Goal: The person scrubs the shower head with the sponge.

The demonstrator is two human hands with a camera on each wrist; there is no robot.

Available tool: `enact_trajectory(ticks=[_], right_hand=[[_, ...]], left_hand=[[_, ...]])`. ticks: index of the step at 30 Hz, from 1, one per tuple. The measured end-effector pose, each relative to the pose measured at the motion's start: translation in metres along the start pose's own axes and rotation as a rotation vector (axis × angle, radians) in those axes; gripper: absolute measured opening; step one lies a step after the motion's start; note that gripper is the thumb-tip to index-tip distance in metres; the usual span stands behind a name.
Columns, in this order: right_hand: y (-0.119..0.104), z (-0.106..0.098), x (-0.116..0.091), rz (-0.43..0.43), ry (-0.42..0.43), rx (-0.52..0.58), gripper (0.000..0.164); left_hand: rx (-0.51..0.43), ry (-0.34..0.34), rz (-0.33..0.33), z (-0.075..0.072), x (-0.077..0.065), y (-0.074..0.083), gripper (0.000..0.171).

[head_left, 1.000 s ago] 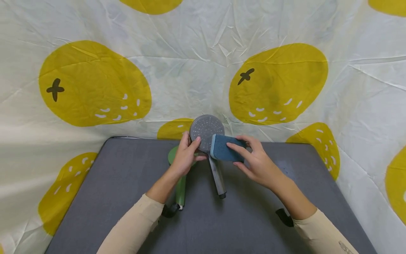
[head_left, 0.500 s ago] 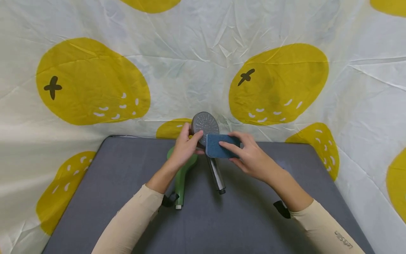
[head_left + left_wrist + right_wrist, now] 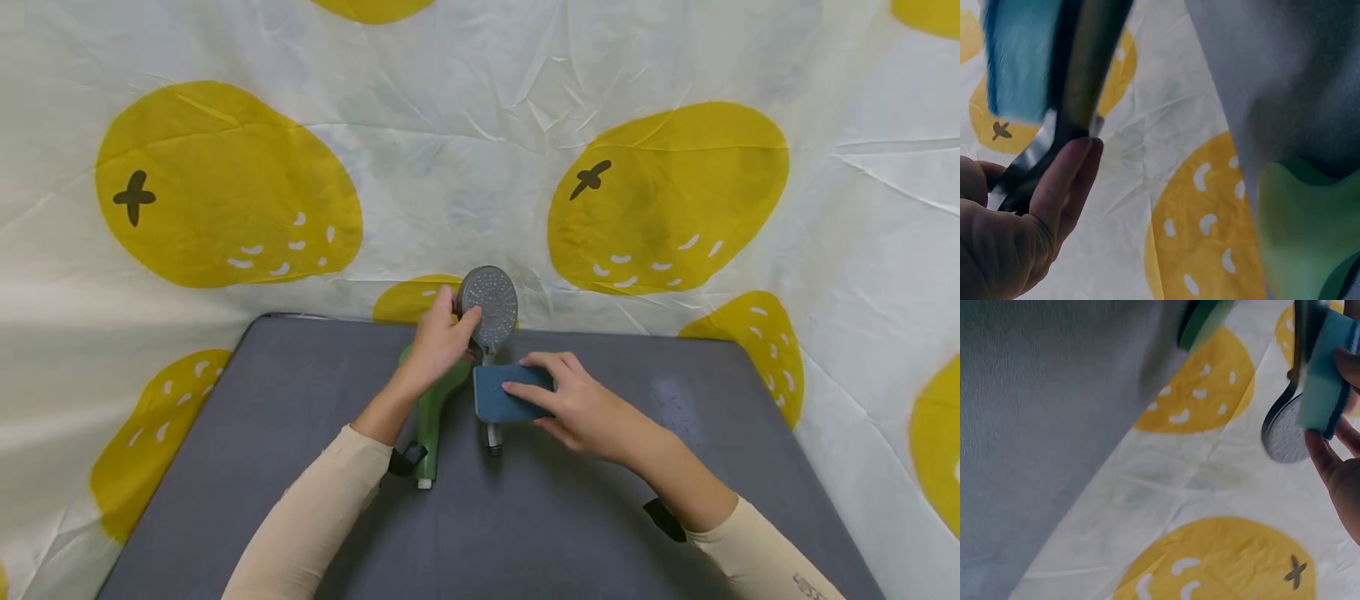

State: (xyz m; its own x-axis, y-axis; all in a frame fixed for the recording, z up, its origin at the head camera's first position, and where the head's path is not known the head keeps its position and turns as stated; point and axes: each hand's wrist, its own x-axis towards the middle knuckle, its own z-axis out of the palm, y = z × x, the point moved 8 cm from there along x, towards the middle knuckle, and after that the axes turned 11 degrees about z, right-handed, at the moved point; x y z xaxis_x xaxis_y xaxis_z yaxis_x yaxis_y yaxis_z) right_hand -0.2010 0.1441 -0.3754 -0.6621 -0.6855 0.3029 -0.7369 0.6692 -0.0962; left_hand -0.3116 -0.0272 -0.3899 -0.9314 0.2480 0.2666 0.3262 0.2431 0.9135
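Note:
A grey shower head (image 3: 491,304) is held up by my left hand (image 3: 440,335), thumb on its face rim and fingers behind. Its spray face points toward me and its handle hangs down. My right hand (image 3: 581,406) pinches a blue sponge (image 3: 504,393) by its right end. In the head view the sponge overlaps the middle of the handle, whose tip (image 3: 493,446) shows below. The left wrist view has the sponge (image 3: 1022,59) alongside the handle, above my left fingers. In the right wrist view, the sponge's paler layer (image 3: 1319,378) faces the handle.
A green shower head (image 3: 431,412) lies on the grey table (image 3: 570,525), under and right of my left forearm. Damp spots (image 3: 675,408) mark the table at right. Behind the table hangs a white cloth (image 3: 450,192) with yellow fruit prints.
The sponge in my right hand has slid from the spray face down onto the handle. My left hand keeps hold of the grey shower head, now turned slightly, its handle hanging more upright.

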Motion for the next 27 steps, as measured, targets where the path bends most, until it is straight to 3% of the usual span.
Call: enact_trajectory(ticks=[5, 9, 19, 23, 27], right_hand=[[-0.021, 0.009, -0.008, -0.039, -0.100, -0.055, 0.059], [-0.028, 0.009, -0.005, -0.041, -0.118, -0.116, 0.054], [-0.005, -0.008, 0.017, 0.066, 0.072, -0.169, 0.056], [-0.004, -0.007, 0.018, 0.079, 0.065, -0.136, 0.057], [-0.013, 0.004, 0.010, 0.022, 0.043, -0.107, 0.057]], left_hand=[[0.073, 0.002, 0.011, -0.001, 0.001, 0.000, 0.024], [0.107, 0.007, 0.007, -0.001, 0.001, -0.001, 0.023], [0.111, 0.004, 0.034, 0.002, -0.001, 0.003, 0.020], [0.090, 0.015, 0.045, 0.001, -0.003, 0.003, 0.021], [0.082, 0.055, 0.065, -0.006, -0.004, 0.004, 0.025]])
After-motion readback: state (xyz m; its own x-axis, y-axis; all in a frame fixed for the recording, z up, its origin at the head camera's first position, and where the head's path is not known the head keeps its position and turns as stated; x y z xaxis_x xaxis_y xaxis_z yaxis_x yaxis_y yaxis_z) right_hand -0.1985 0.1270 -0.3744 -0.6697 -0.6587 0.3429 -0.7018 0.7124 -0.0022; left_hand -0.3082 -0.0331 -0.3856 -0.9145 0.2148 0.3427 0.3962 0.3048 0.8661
